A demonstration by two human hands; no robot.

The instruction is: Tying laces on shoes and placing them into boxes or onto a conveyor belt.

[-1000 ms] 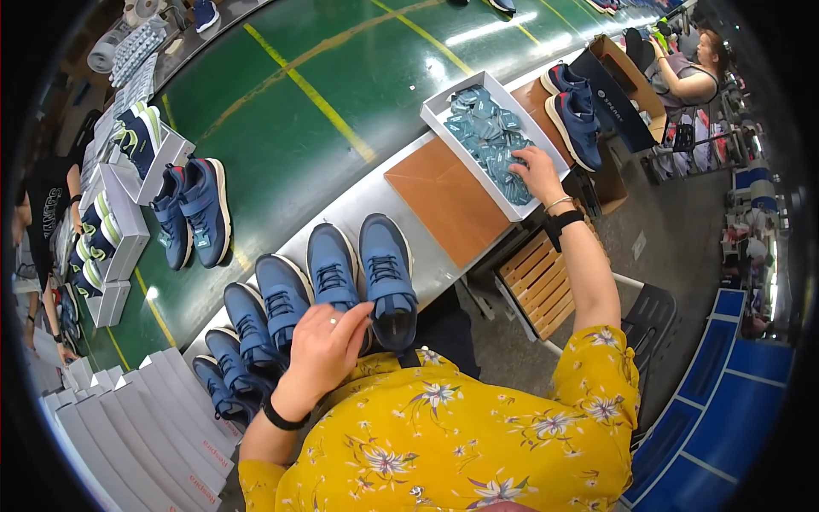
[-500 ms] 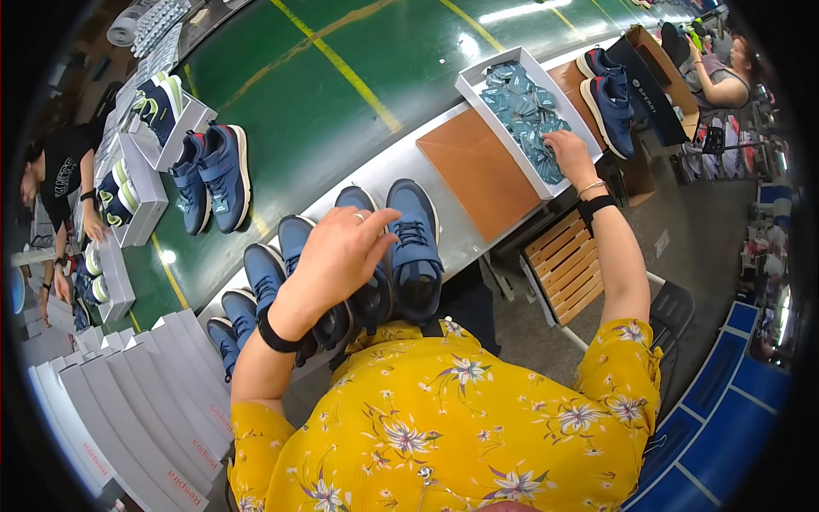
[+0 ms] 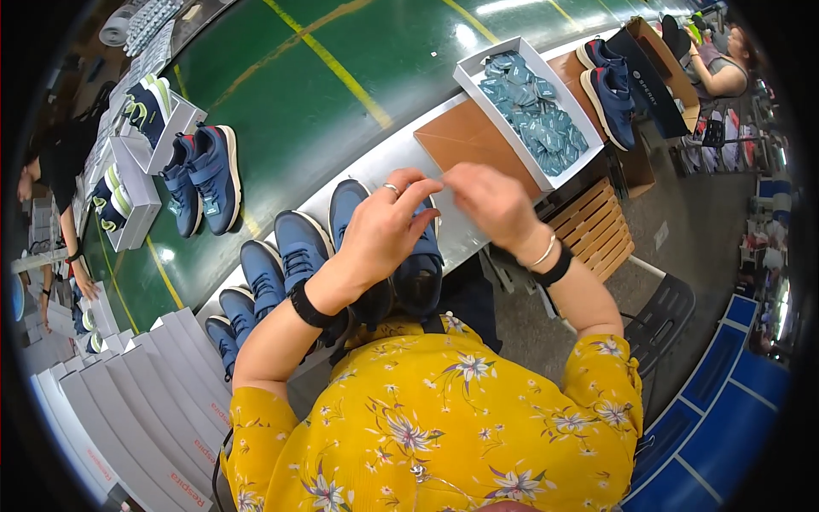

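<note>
a row of blue shoes (image 3: pixel 294 256) lies along the near edge of the green belt (image 3: pixel 341 111), toes away from the person; a second pair (image 3: pixel 205 179) rides further out on the belt, just beside open white boxes (image 3: pixel 141 145) with more shoes in them; a stack of flat white box blanks (image 3: pixel 128 410) leans at the lower left; to the right of the hands lies a brown board (image 3: pixel 465 141), and past it a white tray (image 3: pixel 529 111) full of small teal tags; beyond the tray stand two more shoes (image 3: pixel 610 90) and a dark carton (image 3: pixel 653 72); a wooden slatted stand (image 3: pixel 593 230) sits below the belt's edge; other people work at the far left and the top right.

the left hand (image 3: pixel 384 235) and right hand (image 3: pixel 490 205) meet above the rightmost shoe (image 3: pixel 418 264) of the row, hiding most of its upper; fingertips of both are pinched narrow and nearly touching; something small and pale seems to lie between them, too small to tell what; whether either hand truly grips it cannot be told; the shoe under them lies at the belt's near edge, right in front of the person, long axis running away from the body, toe toward the belt, heel toward the yellow flowered shirt (image 3: pixel 444 427).
</note>
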